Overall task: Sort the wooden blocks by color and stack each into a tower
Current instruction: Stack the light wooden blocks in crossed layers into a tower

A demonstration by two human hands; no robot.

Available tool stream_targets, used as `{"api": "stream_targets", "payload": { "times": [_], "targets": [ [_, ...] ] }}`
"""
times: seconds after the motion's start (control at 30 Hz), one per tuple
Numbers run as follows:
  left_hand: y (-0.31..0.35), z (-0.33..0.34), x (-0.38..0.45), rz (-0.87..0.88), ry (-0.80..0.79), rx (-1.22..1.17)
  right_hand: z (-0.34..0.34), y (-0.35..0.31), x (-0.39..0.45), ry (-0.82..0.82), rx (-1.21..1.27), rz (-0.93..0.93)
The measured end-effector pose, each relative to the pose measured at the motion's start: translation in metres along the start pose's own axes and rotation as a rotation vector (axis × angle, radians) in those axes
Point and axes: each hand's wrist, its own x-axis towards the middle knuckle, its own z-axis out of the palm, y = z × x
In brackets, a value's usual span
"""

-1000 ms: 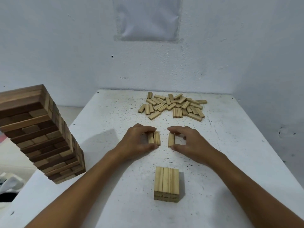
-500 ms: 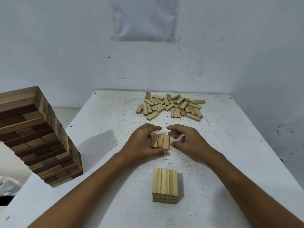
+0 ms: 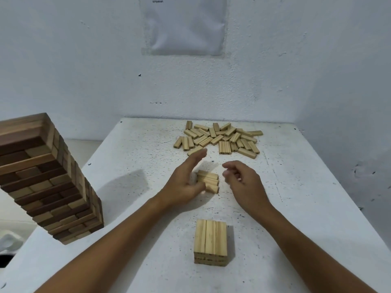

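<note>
Three light wooden blocks [image 3: 208, 182] lie side by side, turned crosswise, on the white table [image 3: 131, 157]. My left hand [image 3: 184, 182] is at their left side, thumb against them and fingers stretched out above and past them. My right hand [image 3: 243, 180] hovers just right of the blocks with loosely curled fingers, blurred and holding nothing. A low stack of light blocks [image 3: 210, 242] stands nearer to me. A pile of loose light blocks [image 3: 220, 138] lies at the back of the table.
A tall tower of dark and mid-brown blocks [image 3: 42, 176] stands at the table's left edge, close to my left forearm. White walls close the back and right sides. A paper sheet [image 3: 184, 26] hangs on the back wall.
The blocks came together into a set of three, which has turned from lengthwise to crosswise. My left fingers have straightened and my right hand has let go and drawn back to the right.
</note>
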Motion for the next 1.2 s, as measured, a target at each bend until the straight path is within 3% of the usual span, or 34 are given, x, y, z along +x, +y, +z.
{"api": "stream_targets", "payload": {
  "times": [0.1, 0.2, 0.43, 0.73, 0.83, 0.97, 1.1, 1.2],
  "targets": [
    [0.01, 0.01, -0.006, -0.113, 0.138, -0.347, 0.007, -0.007, 0.001, 0.046, 0.383, 0.174],
    [0.022, 0.017, -0.006, -0.145, 0.211, -0.503, 0.016, -0.015, 0.001, 0.021, 0.604, 0.229],
    [0.023, 0.024, 0.003, -0.225, 0.254, -0.659, 0.039, -0.025, 0.004, -0.019, 0.627, 0.207],
    [0.026, 0.032, -0.001, -0.213, 0.272, -0.638, 0.051, -0.022, 0.007, -0.014, 0.61, 0.181],
    [0.023, 0.028, -0.005, -0.211, 0.238, -0.53, 0.048, -0.018, 0.01, -0.013, 0.583, 0.173],
    [0.01, 0.009, -0.014, -0.12, 0.221, -0.104, 0.022, -0.013, 0.018, -0.047, 0.344, 0.117],
    [-0.008, -0.01, -0.014, -0.082, 0.161, 0.252, -0.01, 0.0, 0.019, -0.253, -0.03, 0.001],
    [-0.009, -0.017, -0.011, -0.1, 0.081, 0.301, -0.023, 0.006, 0.017, -0.375, -0.198, -0.021]
  ]
}}
